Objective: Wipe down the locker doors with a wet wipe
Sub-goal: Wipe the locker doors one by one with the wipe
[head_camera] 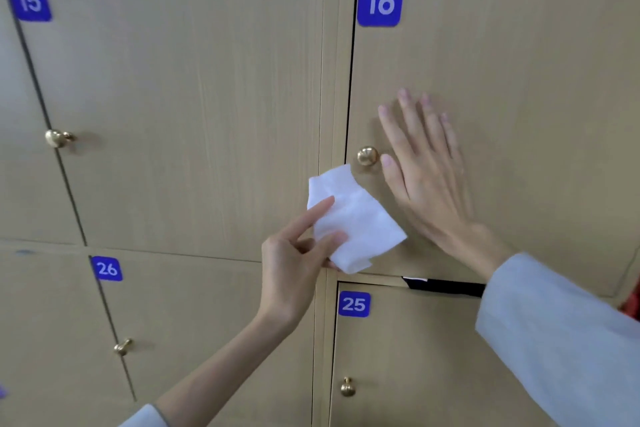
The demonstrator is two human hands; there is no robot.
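A white wet wipe (356, 218), folded and crumpled, is pinched between the thumb and fingers of my left hand (294, 260). It is held near the lower left corner of the beige locker door marked 16 (519, 55). My right hand (426, 170) lies flat on that door with its fingers straight and spread, just right of the round brass knob (367, 156). The wipe's upper edge sits just below and left of the knob.
Around it are more beige doors with blue number labels and brass knobs: 15 (173, 97) to the left, 26 (207, 322) at the lower left, 25 (408, 357) below. A dark strip (443, 286) shows in the gap above door 25. A vertical frame post (334, 80) separates the columns.
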